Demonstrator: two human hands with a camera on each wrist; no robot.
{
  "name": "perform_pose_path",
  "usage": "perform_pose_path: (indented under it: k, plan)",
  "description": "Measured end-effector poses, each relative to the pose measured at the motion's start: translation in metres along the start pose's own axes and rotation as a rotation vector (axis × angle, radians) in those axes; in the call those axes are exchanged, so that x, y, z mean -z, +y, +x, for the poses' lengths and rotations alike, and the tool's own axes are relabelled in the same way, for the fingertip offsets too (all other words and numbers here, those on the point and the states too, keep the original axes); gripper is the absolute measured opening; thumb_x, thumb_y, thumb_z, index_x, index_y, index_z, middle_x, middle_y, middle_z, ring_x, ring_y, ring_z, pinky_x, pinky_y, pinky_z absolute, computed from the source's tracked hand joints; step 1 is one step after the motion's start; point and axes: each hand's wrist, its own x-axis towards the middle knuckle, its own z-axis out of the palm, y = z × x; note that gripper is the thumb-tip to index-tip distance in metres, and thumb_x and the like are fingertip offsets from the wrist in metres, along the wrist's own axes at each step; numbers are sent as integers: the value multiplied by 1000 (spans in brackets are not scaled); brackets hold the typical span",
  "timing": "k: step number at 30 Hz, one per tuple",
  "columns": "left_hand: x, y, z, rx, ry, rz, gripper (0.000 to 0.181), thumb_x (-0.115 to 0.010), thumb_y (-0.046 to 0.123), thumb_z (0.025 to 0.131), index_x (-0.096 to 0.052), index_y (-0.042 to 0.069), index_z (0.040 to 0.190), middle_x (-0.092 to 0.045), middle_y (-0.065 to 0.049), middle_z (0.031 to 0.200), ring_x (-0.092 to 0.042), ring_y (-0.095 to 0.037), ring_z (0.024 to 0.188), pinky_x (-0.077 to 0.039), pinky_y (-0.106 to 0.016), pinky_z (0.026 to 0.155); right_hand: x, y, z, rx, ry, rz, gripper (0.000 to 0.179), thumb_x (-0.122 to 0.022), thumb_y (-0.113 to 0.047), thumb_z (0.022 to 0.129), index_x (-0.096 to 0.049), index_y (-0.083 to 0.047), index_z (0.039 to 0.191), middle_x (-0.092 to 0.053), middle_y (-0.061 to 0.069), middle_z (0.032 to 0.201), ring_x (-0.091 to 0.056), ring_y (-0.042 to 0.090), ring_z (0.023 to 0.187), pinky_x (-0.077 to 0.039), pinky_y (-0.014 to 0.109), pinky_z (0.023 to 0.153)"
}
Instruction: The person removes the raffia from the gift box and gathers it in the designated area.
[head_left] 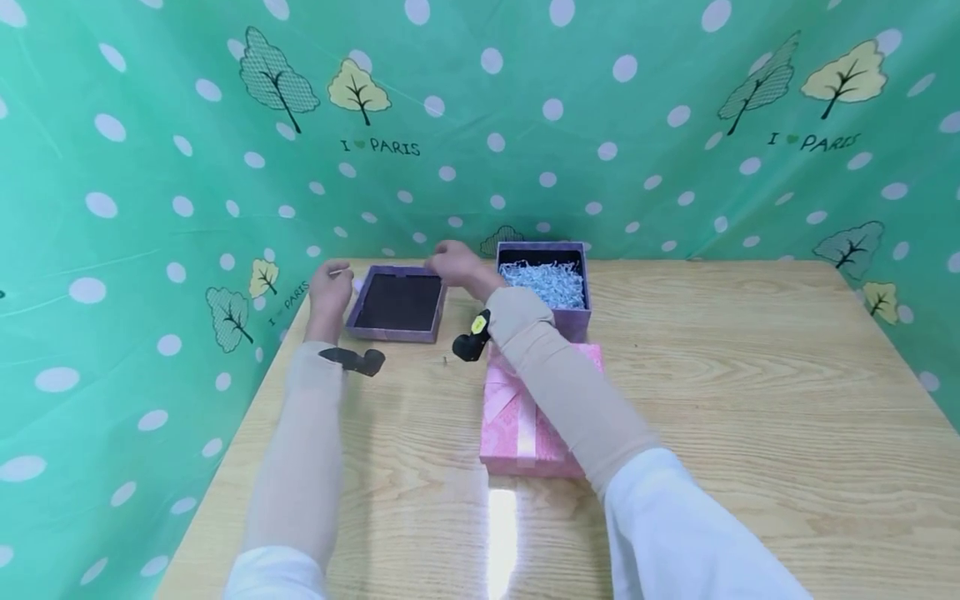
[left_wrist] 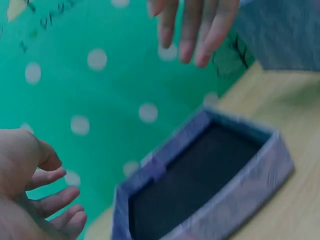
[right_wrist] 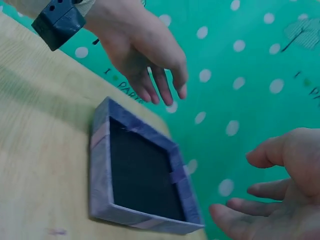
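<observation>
A purple box lid [head_left: 392, 336] lies upturned on the table, its black inside facing up. To its left, my left hand [head_left: 330, 287] hovers close to the edge with fingers loosely bent and nothing in them. Above the lid's far right corner is my right hand [head_left: 456, 263], also holding nothing; in the right wrist view its fingers [right_wrist: 250, 207] are spread and relaxed. From the left wrist camera, a gap shows between both hands and the lid [left_wrist: 240, 195]. Right of the right hand stands a purple box [head_left: 576, 323] filled with light blue shredded paper [head_left: 551, 285].
A pink gift box [head_left: 502, 446] with a ribbon bow sits in front of the purple box, partly under my right forearm. A green patterned curtain [head_left: 525, 167] hangs along the back and left edges of the wooden table [head_left: 750, 400].
</observation>
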Motion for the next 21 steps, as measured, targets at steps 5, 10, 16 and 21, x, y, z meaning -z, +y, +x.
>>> perform_pose_path:
  k: [5, 10, 16, 21]
  plan:
    - [-16, 24, -8, -47, -73, -54, 42, -43, 19, 100, -43, 5, 140, -47, -14, 138, -52, -15, 107, -47, -26, 94, 21, -5, -14, 56, 2, 15, 52, -49, -21, 100, -32, -10, 148, -44, 11, 144, -48, 24, 127, -46, 33, 103]
    - [-31, 43, -15, -85, -203, -168, 43, -43, 15, 101, -39, -2, 140, -46, -19, 137, -54, -17, 109, -45, -29, 105, 42, 1, -27, 101, -1, 69, 48, -46, -22, 101, -35, -13, 147, -46, 10, 141, -49, 23, 127, -46, 32, 103]
    - [-52, 57, -27, -115, -350, -156, 42, -45, 15, 101, -39, -3, 138, -49, -21, 131, -55, -23, 110, -44, -34, 106, 68, 17, -41, 144, 14, 52, 44, -45, -23, 102, -39, -14, 144, -44, 9, 144, -46, 25, 130, -43, 35, 107]
    - [-74, 61, -39, -123, -470, -134, 41, -50, 11, 99, -42, -4, 136, -48, -22, 132, -55, -27, 115, -46, -34, 104, 88, 33, -49, 154, 34, 23, 44, -45, -22, 102, -38, -12, 145, -43, 9, 145, -47, 25, 129, -42, 38, 108]
